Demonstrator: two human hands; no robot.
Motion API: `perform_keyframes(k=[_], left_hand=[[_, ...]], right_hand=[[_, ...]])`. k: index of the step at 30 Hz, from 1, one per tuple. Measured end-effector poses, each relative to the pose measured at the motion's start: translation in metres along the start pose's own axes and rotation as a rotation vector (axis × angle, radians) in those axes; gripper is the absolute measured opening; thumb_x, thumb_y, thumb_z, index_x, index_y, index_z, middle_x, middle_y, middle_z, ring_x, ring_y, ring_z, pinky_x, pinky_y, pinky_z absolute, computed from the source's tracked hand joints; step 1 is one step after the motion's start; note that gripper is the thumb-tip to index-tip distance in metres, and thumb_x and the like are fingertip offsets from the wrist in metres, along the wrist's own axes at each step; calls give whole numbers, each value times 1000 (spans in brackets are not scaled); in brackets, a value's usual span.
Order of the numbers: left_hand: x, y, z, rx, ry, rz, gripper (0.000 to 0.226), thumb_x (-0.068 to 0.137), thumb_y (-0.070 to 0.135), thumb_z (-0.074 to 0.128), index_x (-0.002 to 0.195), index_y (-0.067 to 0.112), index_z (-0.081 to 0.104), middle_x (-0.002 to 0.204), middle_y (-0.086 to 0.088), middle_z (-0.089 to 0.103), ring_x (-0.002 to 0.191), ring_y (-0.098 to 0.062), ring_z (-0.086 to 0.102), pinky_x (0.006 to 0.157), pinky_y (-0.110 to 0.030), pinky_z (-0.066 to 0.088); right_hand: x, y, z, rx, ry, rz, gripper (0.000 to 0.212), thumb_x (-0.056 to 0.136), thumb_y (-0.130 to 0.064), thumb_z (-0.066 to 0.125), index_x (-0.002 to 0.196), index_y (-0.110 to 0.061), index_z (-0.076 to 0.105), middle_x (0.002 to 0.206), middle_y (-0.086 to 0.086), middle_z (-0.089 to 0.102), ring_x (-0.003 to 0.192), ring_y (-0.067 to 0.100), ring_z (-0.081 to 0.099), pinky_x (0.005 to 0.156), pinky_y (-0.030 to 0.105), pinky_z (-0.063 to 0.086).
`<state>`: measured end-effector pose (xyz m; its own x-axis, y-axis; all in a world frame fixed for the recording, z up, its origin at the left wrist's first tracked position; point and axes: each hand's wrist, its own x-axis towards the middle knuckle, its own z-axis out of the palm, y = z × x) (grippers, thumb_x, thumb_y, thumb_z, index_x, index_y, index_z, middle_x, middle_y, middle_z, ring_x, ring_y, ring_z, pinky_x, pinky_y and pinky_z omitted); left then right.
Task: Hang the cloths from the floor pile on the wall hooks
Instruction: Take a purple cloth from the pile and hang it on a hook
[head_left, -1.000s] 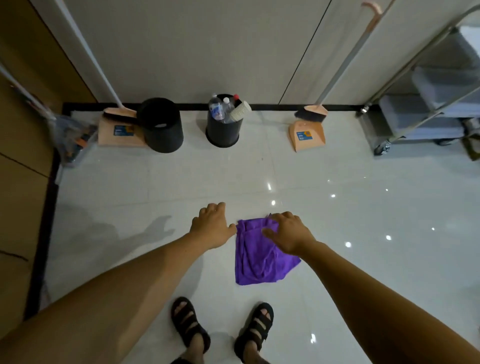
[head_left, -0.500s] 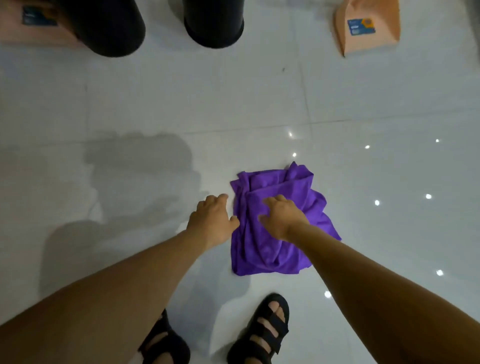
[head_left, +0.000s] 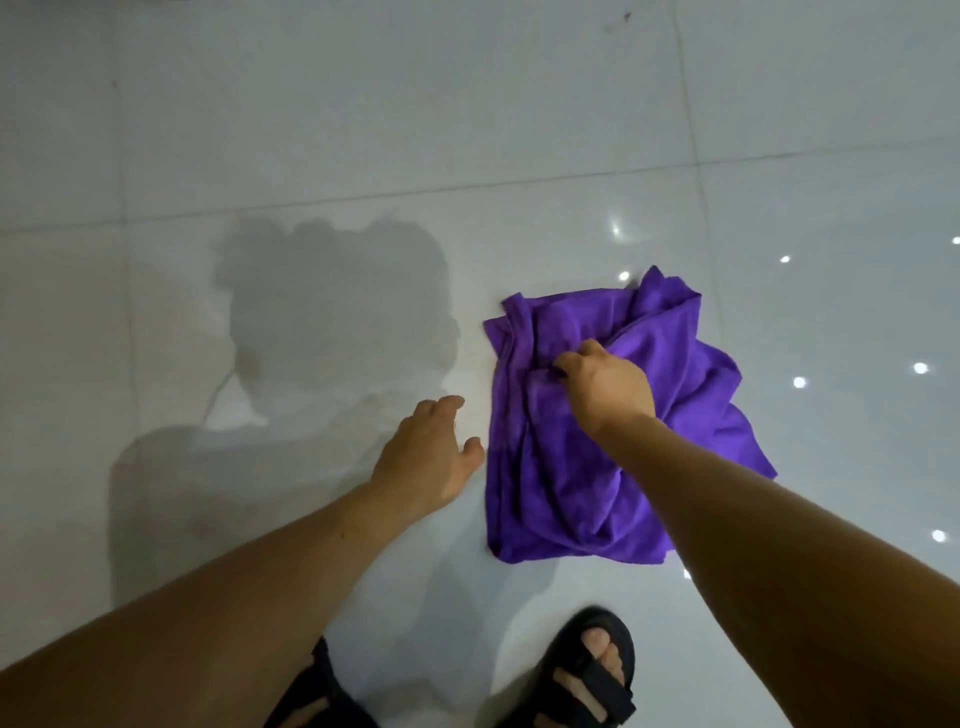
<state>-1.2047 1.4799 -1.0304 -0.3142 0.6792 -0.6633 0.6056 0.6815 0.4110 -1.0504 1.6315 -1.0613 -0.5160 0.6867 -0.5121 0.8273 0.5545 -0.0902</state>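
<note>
1. The pale tiled floor (head_left: 311, 130) fills the view. No wall and no hooks show, so I judge the hanging itself is all left to do.
2. The purple cloth (head_left: 571, 493) lies crumpled on the floor, right of centre and in front of the person's feet. It is one bunched heap of folds, and I cannot tell whether it is one piece or several. Most of it rests flat on the tiles, so it is not yet lifted.
3. The right hand (head_left: 608, 387) sits on the upper middle of the heap with its fingers curled down into a fold. Its grip is clamped on the fabric, and creases run toward it. The pick-up looks to be just starting.
4. The left hand (head_left: 426, 457) is just beside the cloth's left edge, its grip apart with fingers spread and relaxed, holding nothing. Whether its thumb touches the fabric I cannot tell.
5. The black sandals (head_left: 587, 670) stand at the bottom edge, near the heap but apart from it.
6. What is left, as I judge it, is to raise the cloth, carry it to the wall and hook it.
</note>
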Motion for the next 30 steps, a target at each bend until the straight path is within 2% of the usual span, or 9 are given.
perform_keyframes(k=[4,8,12,15,18,20,22,25,30], left_hand=[[-6,17,-16,-78,-66,15,59,92,38,54,144,23,32,143,-4,43,124,-22,51,100,-35,43],[-14,34,-41,-73,-48,57,60,90,38,56,144,23,33,140,-4,45,122,-23,51,98,-35,41],[-51,62,-90,-102,4,218,69,81,28,68,142,19,38,140,-5,43,122,-24,49,102,-37,40],[-82,92,-146,-114,31,410,72,74,22,74,139,14,44,139,-5,46,127,-22,44,106,-35,36],[-122,129,-220,-195,-15,497,43,71,20,75,111,8,63,111,-8,62,102,-22,58,89,-42,47],[-155,150,-272,-273,-43,481,22,75,19,73,91,7,63,86,-5,63,77,-19,57,74,-42,49],[-190,165,-325,-348,-40,462,12,83,20,69,80,15,59,68,8,54,61,-11,47,62,-31,44],[-241,180,-405,-383,-10,428,21,87,18,64,72,18,49,62,8,47,59,-11,41,58,-27,38],[-324,194,-520,-333,85,452,21,88,12,57,79,26,43,67,-1,52,58,-12,46,51,-27,39]], right_hand=[[-11,0,-23,22,32,-22,32,96,-14,43,122,-25,58,108,4,66,92,31,64,72,36,51],[-36,-15,-55,133,210,-119,20,93,-20,53,107,-16,67,123,6,57,99,34,56,69,39,50],[-85,-44,-119,291,261,-279,18,83,-18,55,88,-5,65,87,13,64,85,36,54,76,47,44],[-121,-60,-186,447,255,-292,18,83,-16,51,87,-2,61,81,15,62,83,34,53,78,45,42],[-152,-78,-275,701,186,-259,9,93,-10,49,96,-3,53,86,13,63,81,32,56,76,45,47],[-172,-91,-339,774,162,-257,7,97,-13,47,101,-8,50,86,8,65,79,28,60,74,42,49],[-194,-103,-402,784,220,-283,6,98,-16,49,101,-12,52,85,4,65,78,25,61,74,41,50],[-226,-124,-488,733,241,-315,15,94,-33,59,95,-19,56,80,2,66,74,24,61,72,40,51],[-264,-168,-601,372,13,-336,44,66,-60,77,85,-22,66,72,-1,65,69,18,58,64,32,47]])
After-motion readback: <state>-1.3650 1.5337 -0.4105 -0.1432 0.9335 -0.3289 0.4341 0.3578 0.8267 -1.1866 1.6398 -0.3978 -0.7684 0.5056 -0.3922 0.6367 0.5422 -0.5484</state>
